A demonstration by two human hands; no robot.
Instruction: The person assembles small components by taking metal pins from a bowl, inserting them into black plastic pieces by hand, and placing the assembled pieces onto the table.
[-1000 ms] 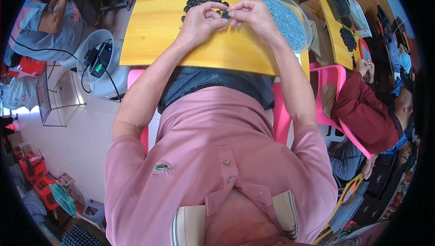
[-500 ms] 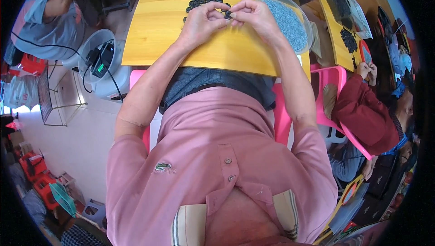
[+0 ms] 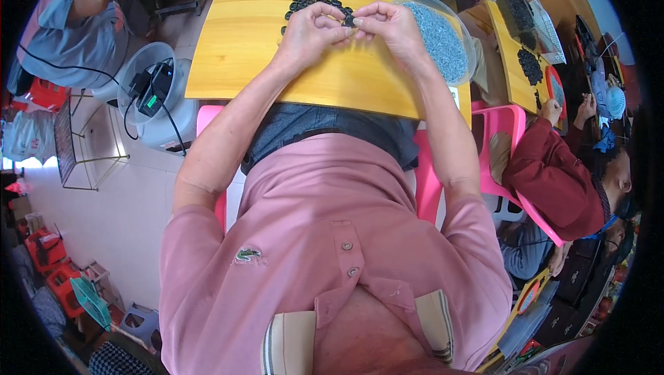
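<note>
Between left hand and right hand, a black piece partly shows.

lighting: indoor, fairly bright, diffuse. desk: pale sheen toward near edge; faint, soft shadows below the fingers. floor, left of desk: mild glare; blown-out white patch farther left. optics: fisheye bending, black corners well outside desk. black part above desk: fine detail unresolved.
</note>
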